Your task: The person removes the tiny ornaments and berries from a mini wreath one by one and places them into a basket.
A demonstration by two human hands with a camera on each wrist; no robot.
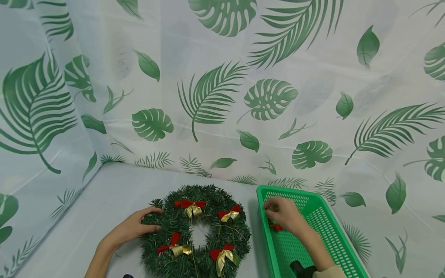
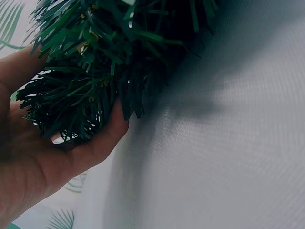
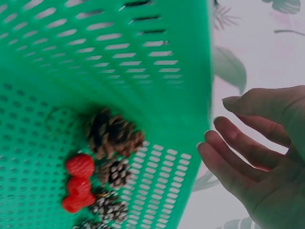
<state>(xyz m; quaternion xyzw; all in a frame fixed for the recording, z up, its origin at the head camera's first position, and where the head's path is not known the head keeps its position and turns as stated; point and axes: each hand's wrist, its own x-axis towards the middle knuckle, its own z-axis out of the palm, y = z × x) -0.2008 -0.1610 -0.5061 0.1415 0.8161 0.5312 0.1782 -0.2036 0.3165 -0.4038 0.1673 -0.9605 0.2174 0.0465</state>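
A green artificial wreath lies on the white surface, with several red and gold bows on it, one bow at its lower right. My left hand grips the wreath's left edge; in the left wrist view its thumb and fingers go round the bushy green tips. Over the far left part of a green plastic basket, my right hand hovers with loosely bent fingers and holds nothing. Inside the basket, the right wrist view shows brown pinecones and red berry-like balls.
The basket stands right of the wreath, its perforated walls rising around the contents. Behind both hangs a white curtain printed with green leaves, and it continues along the left side. A small dark object shows at the bottom edge.
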